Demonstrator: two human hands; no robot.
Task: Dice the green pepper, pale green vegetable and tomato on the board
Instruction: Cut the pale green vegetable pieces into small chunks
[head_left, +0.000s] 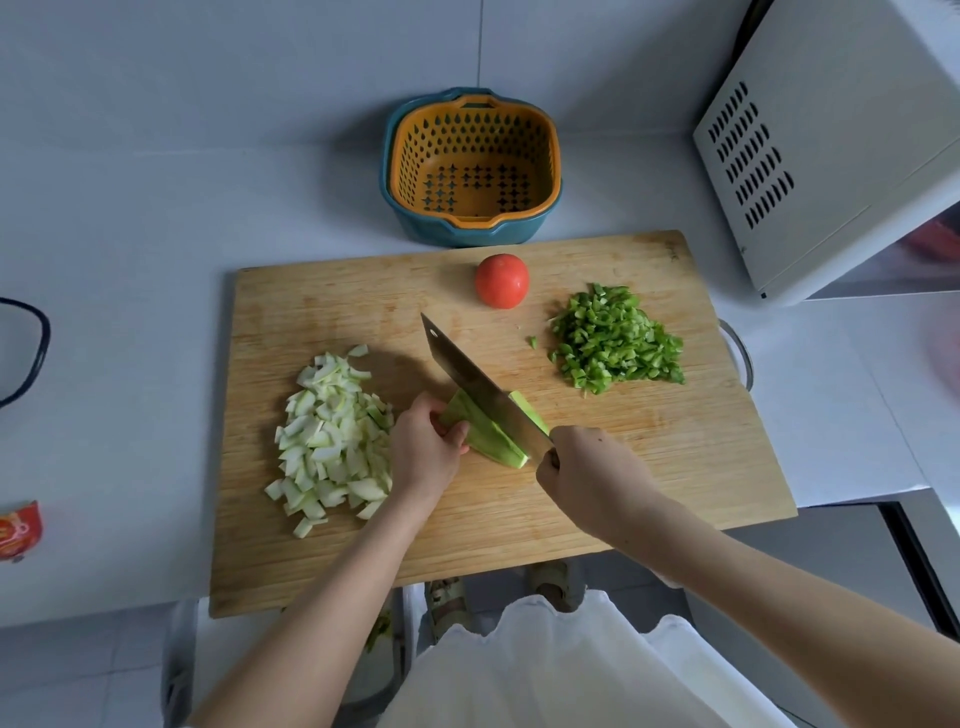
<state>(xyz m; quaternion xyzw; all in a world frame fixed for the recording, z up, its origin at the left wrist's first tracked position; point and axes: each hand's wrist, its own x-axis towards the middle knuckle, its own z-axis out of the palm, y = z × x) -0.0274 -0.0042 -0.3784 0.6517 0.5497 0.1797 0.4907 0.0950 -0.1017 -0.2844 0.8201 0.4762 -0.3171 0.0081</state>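
On the wooden board (597, 478), a whole red tomato (501, 280) sits at the far edge, with diced green pepper (615, 340) heaped to its right. Pale green vegetable dice (332, 441) lie piled at the left, and an uncut pale green piece (485, 431) lies mid-board.

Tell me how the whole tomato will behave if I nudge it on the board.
The tomato looks round and uncut, so it would probably roll. Its skin looks smooth and shiny, so likely slippery. Nothing touches it on the board to stop it.
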